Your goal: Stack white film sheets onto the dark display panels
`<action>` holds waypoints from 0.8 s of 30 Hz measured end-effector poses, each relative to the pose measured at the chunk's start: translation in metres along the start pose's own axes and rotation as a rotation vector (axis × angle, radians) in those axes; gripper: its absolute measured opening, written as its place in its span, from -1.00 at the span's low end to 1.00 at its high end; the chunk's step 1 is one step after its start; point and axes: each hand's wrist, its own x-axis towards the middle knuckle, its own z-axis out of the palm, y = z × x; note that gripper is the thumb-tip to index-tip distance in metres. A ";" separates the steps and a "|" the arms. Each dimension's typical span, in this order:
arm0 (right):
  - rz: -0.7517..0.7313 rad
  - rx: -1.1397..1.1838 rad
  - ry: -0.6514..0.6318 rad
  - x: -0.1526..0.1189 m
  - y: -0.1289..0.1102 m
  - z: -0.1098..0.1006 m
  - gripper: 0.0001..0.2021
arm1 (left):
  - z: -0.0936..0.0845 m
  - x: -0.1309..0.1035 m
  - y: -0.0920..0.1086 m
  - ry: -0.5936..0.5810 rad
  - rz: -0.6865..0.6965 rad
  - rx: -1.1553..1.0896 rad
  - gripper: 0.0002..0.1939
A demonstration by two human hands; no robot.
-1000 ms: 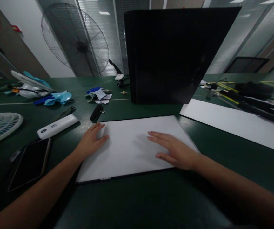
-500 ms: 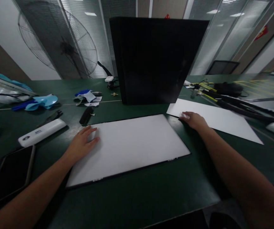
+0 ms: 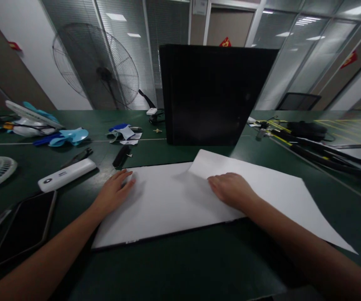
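A white rectangular panel (image 3: 155, 205) with a thin dark edge lies flat on the green table. My left hand (image 3: 114, 190) rests on its left part, thumb and fingers apart. In my right hand (image 3: 232, 190), fingers curled closed, is the edge of a loose white sheet (image 3: 271, 184). The sheet slants over the right part of the panel and hides it; its far corner reaches down to the right over the table.
A large black box-like object (image 3: 214, 96) stands behind the panel. To the left are a white power bank (image 3: 67, 174), a dark tablet (image 3: 25, 225), a black small item (image 3: 121, 156) and blue cloths. Black cables (image 3: 334, 156) lie at the right.
The white sheet has moved left and nearer with my right hand, from the table onto the panel's right part. My left hand stays on the panel. The camera view has shifted slightly.
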 end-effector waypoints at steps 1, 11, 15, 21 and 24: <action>-0.128 0.028 -0.003 -0.003 -0.022 -0.003 -0.80 | 0.000 0.000 0.000 0.003 -0.002 -0.011 -0.31; -0.790 0.591 0.082 -0.023 -0.077 -0.005 -0.37 | 0.003 -0.001 -0.002 -0.044 0.036 0.079 -0.06; -0.460 0.481 0.179 -0.010 -0.037 0.006 -0.43 | 0.003 0.000 -0.003 -0.028 -0.004 0.028 -0.12; 0.159 0.175 0.041 0.003 0.007 0.037 -0.36 | 0.004 0.001 -0.005 0.061 -0.040 -0.041 -0.36; 0.139 0.196 0.018 0.003 0.004 0.034 -0.44 | 0.005 0.001 -0.008 0.081 -0.036 -0.049 -0.43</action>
